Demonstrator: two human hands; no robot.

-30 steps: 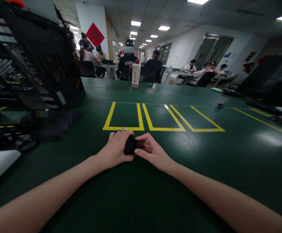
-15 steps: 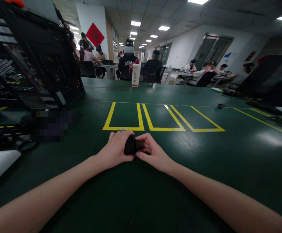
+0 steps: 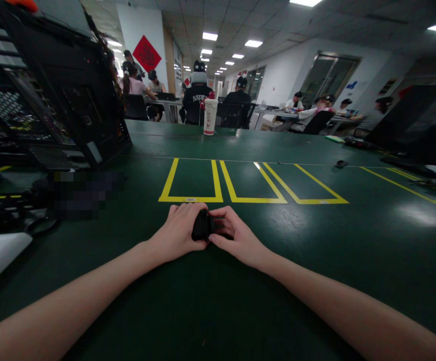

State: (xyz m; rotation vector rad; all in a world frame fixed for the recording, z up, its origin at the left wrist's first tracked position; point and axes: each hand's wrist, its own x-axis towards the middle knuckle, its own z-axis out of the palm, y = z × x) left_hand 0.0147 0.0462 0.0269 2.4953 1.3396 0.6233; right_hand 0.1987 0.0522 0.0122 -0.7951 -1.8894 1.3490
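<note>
A small black object (image 3: 201,225) is between my two hands, just in front of the yellow tape outlines on the dark green table (image 3: 218,301). My left hand (image 3: 182,228) is wrapped round its left side, with the thumb at the near edge and the fingers at the far edge. From the right, my right hand (image 3: 236,233) pinches the object's right end with thumb and fingertips. The fingers partly hide the object, and its details are too dark to make out.
Yellow tape outlines (image 3: 253,200) mark the table beyond my hands. An open black computer case (image 3: 71,95) stands at the left, near cables and a white object (image 3: 0,250). A white cup (image 3: 210,118) stands farther back. Several people sit beyond the table.
My right thumb has shifted very slightly to the left along the black object. My left hand looks the same.
</note>
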